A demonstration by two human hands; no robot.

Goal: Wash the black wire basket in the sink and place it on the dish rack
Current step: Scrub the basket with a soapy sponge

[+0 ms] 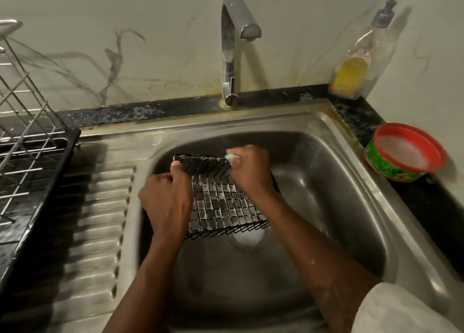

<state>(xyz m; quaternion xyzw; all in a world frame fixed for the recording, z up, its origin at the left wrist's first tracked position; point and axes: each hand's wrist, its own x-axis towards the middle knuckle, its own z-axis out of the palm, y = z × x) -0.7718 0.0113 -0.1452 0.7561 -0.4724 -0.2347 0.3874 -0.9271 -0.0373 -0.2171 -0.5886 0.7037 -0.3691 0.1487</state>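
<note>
Writing: a small white sticker (364, 53) is seen on the soap bottle (356, 63), marked by hand in red with what may be "6A"; the bottle's yellow label is too blurred to be read.
Black wire basket (221, 202): held tilted inside the sink (339, 182), above the drain (247, 237), with foam caught across its mesh.
Left hand (168, 197): the basket's left edge is gripped, the fingers curled round it and the thumb laid over the top corner.
Right hand (251, 172): closed round a pale green scrubber (232, 156), which is pressed to the basket's far right corner; the fingers themselves are blurred.
Edges and room: the basin to the right of the basket and toward the near wall is left open; the ribbed drainboard (95, 232) lies bare between the sink and the rack.
Dish rack (25, 101): set at the far left, its wires standing in a black tray (62, 161) whose corner touches the drainboard.
Faucet (232, 48): raised behind the basin, its spout hanging over the back of the sink beyond the basket; no running water can be made out.
Right counter: a green tub with a red rim (386, 167), holding soapy liquid, is placed just beside the sink's right edge, and the bottle stands in the back corner.
Sleeve (401, 310): white cloth is seen on the right arm at the lower right.
</note>
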